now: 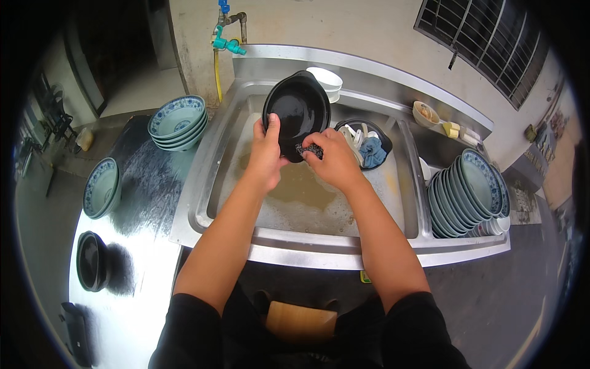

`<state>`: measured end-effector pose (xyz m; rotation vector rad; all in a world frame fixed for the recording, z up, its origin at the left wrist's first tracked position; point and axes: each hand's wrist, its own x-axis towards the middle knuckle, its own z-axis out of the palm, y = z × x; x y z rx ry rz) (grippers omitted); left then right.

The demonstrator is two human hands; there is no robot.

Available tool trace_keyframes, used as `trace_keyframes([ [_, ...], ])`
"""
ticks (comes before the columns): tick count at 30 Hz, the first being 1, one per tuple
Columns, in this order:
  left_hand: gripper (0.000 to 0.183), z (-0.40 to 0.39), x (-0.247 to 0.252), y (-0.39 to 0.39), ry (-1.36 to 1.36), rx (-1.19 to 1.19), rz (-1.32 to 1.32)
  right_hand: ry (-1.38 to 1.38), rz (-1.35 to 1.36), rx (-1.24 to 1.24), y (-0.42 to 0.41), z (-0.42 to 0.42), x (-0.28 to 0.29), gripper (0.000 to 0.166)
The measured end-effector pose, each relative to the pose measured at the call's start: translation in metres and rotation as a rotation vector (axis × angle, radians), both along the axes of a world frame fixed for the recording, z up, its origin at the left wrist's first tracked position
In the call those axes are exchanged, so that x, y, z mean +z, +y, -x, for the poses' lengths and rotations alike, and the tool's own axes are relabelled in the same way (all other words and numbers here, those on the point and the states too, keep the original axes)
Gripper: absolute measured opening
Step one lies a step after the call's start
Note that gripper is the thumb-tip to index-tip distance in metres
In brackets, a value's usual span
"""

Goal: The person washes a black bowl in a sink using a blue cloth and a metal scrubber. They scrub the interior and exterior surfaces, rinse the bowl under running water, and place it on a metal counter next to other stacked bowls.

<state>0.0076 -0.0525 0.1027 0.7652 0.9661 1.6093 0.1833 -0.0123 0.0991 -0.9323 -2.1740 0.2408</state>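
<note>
My left hand [267,154] grips a glossy black bowl [295,104] by its left side, thumb over the rim. The bowl is tilted up above the stainless steel sink basin [221,193], its inside facing me. Pinched in the fingers of my right hand [334,159] is a dark scouring pad [312,151], held at the bowl's lower rim. Just right of that hand, a second black bowl [388,143] in the basin holds white spoons [352,137] and a blue cloth [372,152]. Cloudy, brownish water [299,187] covers part of the basin floor.
Blue-patterned bowls [177,117] stand stacked on the left metal table [152,240], near another patterned pair [101,189] and black bowls [91,261]. A tall bowl stack [461,193] fills much of the right basin. White bowls [326,79] sit behind; a green tap [226,44] is on the wall.
</note>
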Motion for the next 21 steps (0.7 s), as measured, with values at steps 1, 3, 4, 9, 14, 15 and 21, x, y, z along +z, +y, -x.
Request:
trace_keyframes([
  [1, 0.066, 0.000, 0.000, 0.000, -0.015, -0.010, -0.008, 0.020, 0.044, 0.036, 0.001, 0.000, -0.002, 0.018],
  [3, 0.064, 0.001, 0.000, 0.001, -0.045, -0.028, -0.024, 0.060, 0.131, 0.108, -0.001, 0.009, -0.005, 0.018],
  [4, 0.063, 0.005, -0.003, 0.003, -0.037, -0.008, -0.022, 0.120, 0.106, 0.172, -0.010, 0.019, -0.003, 0.017],
  [9, 0.060, 0.012, -0.001, 0.003, -0.101, -0.005, -0.026, 0.163, 0.064, 0.102, -0.027, 0.032, 0.004, 0.014],
  [14, 0.059, 0.005, 0.008, -0.003, -0.139, 0.008, -0.036, 0.095, -0.025, -0.059, -0.013, 0.019, 0.001, 0.010],
  [15, 0.058, 0.005, 0.006, -0.002, -0.142, 0.009, -0.041, 0.102, -0.019, -0.071, -0.014, 0.021, 0.001, 0.010],
  [21, 0.059, 0.012, -0.001, 0.002, -0.111, 0.027, -0.021, 0.207, 0.033, 0.137, -0.030, 0.042, -0.004, 0.011],
])
